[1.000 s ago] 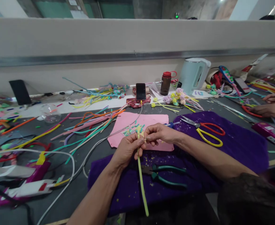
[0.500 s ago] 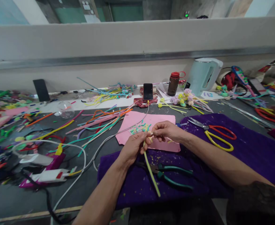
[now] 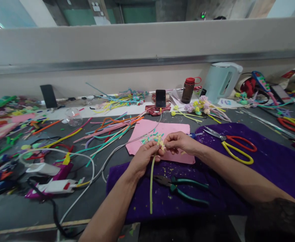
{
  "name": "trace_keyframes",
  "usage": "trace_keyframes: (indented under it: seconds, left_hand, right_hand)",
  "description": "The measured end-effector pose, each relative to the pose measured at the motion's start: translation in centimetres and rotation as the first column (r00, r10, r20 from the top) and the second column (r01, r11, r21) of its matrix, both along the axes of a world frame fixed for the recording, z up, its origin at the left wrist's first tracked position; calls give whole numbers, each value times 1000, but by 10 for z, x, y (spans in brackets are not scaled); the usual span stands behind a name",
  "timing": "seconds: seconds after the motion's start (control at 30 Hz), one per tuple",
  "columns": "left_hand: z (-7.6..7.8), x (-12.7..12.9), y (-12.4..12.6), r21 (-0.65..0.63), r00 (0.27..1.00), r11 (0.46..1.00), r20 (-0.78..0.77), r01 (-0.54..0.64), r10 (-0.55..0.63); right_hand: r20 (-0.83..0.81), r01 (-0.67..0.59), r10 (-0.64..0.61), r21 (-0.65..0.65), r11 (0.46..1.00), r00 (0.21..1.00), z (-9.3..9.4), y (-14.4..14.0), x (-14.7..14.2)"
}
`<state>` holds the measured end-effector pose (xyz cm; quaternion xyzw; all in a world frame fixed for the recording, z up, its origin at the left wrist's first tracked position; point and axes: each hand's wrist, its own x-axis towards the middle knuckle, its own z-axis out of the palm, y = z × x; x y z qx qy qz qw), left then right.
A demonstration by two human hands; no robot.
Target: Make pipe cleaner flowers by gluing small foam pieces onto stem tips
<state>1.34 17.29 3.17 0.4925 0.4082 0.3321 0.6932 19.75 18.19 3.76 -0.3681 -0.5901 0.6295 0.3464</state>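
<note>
My left hand (image 3: 142, 158) grips a long yellow-green pipe cleaner (image 3: 151, 183) near its top, and the stem hangs down over the purple cloth (image 3: 263, 161). My right hand (image 3: 179, 143) pinches the top end of the same stem with thumb and fingers. Both hands hover above a pink sheet (image 3: 147, 132) that carries several small cut pieces. Green-handled pliers (image 3: 185, 191) lie on the cloth just below my hands.
Red-and-yellow scissors (image 3: 234, 146) rest on the cloth to the right. Loose pipe cleaners (image 3: 107, 129), glue guns (image 3: 51, 183) and cables crowd the left. A phone (image 3: 160, 98), a brown bottle (image 3: 188, 90) and a kettle (image 3: 221, 80) stand at the back.
The stem's lower end swung from slanting right to hanging nearly straight down. My hands stayed together at its top, and the view shifted slightly.
</note>
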Motion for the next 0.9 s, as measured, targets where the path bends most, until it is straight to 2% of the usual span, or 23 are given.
trace_keyframes:
  seconds: [0.2,0.6,0.9]
  left_hand:
    - [0,0,0,-103,995,991,61,81,-75]
    - [1,2,1,-92,998,994,-11,58,-59]
    - [3,0,1,-92,997,993,-5,75,-76]
  right_hand:
    - [6,14,-14,18,1000,1000,-3,0,-2]
    - [50,15,-20,89,996,999,-6,0,-4]
    - [24,-39,38,52,998,999,-3,-1,-3]
